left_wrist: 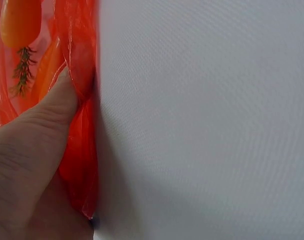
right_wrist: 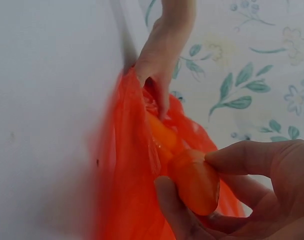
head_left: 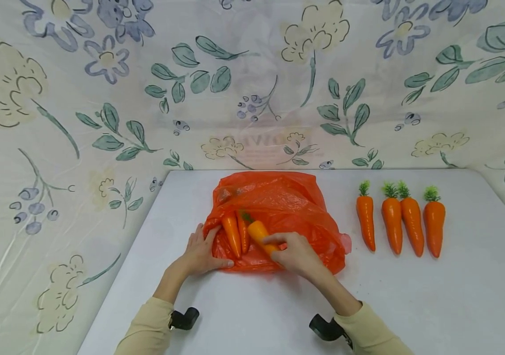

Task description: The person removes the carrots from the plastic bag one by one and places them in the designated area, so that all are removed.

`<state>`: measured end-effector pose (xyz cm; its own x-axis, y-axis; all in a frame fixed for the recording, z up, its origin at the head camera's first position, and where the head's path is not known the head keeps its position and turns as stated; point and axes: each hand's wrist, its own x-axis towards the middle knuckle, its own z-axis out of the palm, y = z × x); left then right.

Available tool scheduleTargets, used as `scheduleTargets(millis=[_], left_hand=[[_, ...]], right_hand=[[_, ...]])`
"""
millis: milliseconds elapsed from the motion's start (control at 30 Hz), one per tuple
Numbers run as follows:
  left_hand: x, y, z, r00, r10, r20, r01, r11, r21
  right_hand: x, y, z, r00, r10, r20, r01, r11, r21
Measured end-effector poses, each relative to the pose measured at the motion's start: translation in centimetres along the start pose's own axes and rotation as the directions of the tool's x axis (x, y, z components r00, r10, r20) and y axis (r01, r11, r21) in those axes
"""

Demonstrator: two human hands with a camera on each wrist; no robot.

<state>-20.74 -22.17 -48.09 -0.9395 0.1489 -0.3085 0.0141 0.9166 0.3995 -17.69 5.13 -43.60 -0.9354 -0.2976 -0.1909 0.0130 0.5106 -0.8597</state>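
A red plastic bag (head_left: 279, 197) lies on the white table with its mouth towards me. Two orange toy carrots (head_left: 232, 233) show side by side in the mouth. My left hand (head_left: 199, 254) holds the bag's left edge, its thumb (left_wrist: 62, 95) hooked over the film and the fingers spread along the side. My right hand (head_left: 296, 254) pinches a lighter orange carrot (head_left: 258, 230) by its lower part between thumb and fingers. That carrot slants over the mouth, green top pointing into the bag. In the right wrist view, the blunt end of this carrot (right_wrist: 196, 182) faces the camera.
To the right of the bag several orange toy carrots (head_left: 392, 227) with green tops lie in a row, tips towards me. A floral cloth (head_left: 252, 118) hangs behind the white table (head_left: 412, 305) and along its left side. Black wrist cameras (head_left: 325, 328) sit at both sleeves.
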Motion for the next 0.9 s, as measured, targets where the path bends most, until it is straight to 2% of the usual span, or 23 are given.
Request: scheduleTargets(millis=[200,533,900], left_hand=[[-0.1,0.0,0.0,1.0,-0.005,0.002,0.005,1.0,0.001],[-0.1,0.1,-0.1,1.0,-0.001,0.002,0.001,1.0,-0.001],[-0.1,0.1,-0.2,1.0,0.013,0.0,-0.013,1.0,-0.005]], right_hand=[[-0.7,0.2,-0.5,1.0,-0.002,0.008,0.002,1.0,0.013],[-1.4,-0.1,-1.1,0.996,-0.027,0.08,0.024,0.999,0.043],[-1.6,-0.7,-1.5,0.995,-0.084,0.05,0.081,0.995,0.063]])
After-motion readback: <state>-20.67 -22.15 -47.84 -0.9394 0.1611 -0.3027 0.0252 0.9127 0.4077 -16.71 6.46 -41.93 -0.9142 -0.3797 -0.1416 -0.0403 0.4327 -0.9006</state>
